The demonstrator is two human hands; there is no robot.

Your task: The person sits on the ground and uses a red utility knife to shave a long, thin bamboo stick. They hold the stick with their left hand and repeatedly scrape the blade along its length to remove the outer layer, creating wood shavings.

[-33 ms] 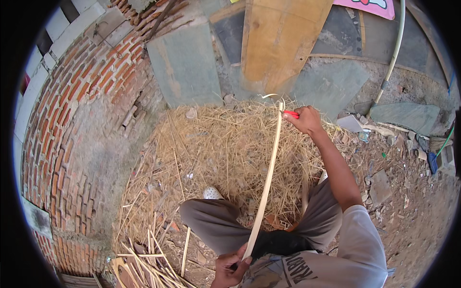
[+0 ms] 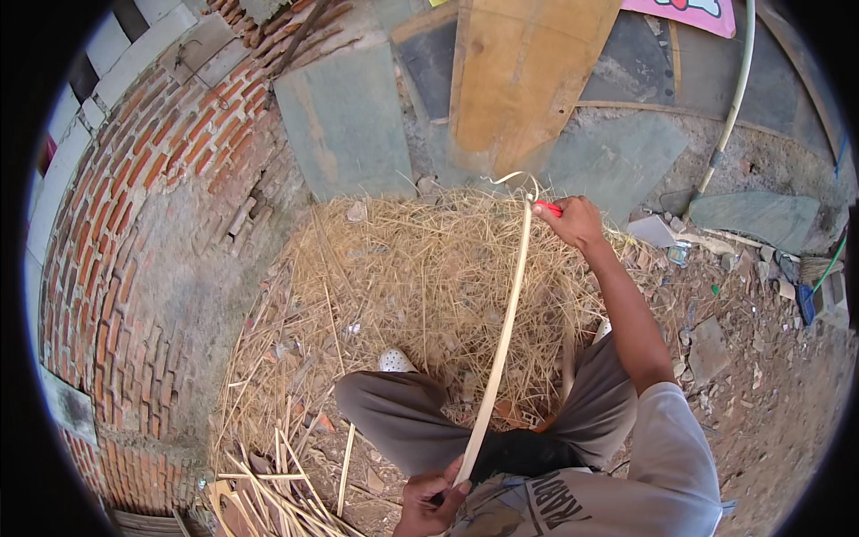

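Note:
A long pale bamboo strip runs from my lap up and away, bowed slightly toward its far end. My left hand is closed around its near end, close to my shirt. At the far end, my right hand grips a red-handled knife against the strip; the blade is hardly visible. From that spot a thin curled shaving peels up and bends to the left.
A mat of straw-like shavings covers the ground before my bent legs. More cut strips lie at lower left. A brick wall rises on the left. Boards lean at the back; rubble lies to the right.
The strip's far end has shifted slightly right and bows more. The curled shaving has grown longer and stands higher. My right hand has moved a little to the right; my left hand holds its place.

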